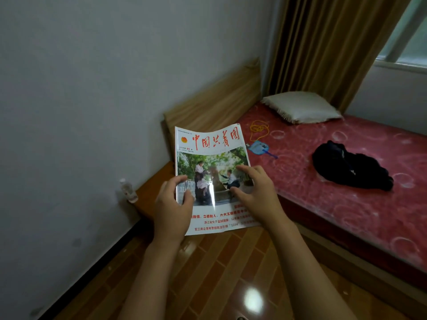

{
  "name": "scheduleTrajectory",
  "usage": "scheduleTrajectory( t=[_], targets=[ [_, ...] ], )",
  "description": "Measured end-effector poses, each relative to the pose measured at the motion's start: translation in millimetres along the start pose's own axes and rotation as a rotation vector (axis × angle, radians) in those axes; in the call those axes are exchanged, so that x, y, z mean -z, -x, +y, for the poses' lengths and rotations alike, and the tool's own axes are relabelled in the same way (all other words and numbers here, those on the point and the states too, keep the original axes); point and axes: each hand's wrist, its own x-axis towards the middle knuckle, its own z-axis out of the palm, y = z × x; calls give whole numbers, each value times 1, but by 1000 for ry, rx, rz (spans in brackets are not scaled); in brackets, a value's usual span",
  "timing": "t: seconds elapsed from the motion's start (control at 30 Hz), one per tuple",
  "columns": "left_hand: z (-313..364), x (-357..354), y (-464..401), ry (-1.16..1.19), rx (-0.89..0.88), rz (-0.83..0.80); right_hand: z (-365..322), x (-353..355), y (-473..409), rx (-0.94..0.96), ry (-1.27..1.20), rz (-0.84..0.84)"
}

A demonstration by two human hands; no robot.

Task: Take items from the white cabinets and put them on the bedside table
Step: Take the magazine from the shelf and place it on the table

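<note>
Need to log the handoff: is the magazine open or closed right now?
Closed: the magazine shows its whole front cover, with the left hand gripping its left edge and the right hand over its right side.
</note>
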Motion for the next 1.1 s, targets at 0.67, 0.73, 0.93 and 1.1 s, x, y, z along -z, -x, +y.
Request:
scheduleTrajectory(
  t=[0.67, 0.73, 0.93, 1.1],
  targets=[
    [-112, 18, -206, -148, 135, 124, 4, -171, -217, 44, 4, -243],
    [-131, 29, -241, -155, 122, 116, -6, -198, -243, 36, 13, -245],
    [-184, 64, -330, -161, 129, 77, -31, -270, -312, 0, 37, -233],
    [-229, 75, -375, -119, 192, 65, -33, -318, -354, -21, 62, -292]
  ],
)
